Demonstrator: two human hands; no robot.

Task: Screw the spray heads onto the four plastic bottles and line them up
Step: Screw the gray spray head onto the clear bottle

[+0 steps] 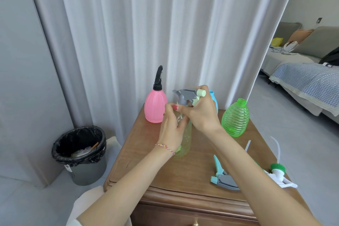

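A pale yellow-green clear bottle (185, 141) stands on the wooden cabinet top (146, 154). My left hand (171, 126) grips its upper body. My right hand (201, 113) grips the grey spray head (187, 95) with a pale green nozzle at the bottle's neck. At the back left stands a pink bottle (155, 106) with a black spray head (158, 77) on it. A blue bottle (214, 99) is mostly hidden behind my right hand. The ribbed green bottle (235, 118) stands open-necked on the right. A teal-grey spray head (222, 178) and a green-white spray head (279, 172) lie loose near the front right.
A grey bin (80, 154) with a black liner stands on the floor to the left of the cabinet. White curtains (146, 33) hang right behind. A bed (308, 82) and sofa are far right. The cabinet's front edge (183, 194) is close to me.
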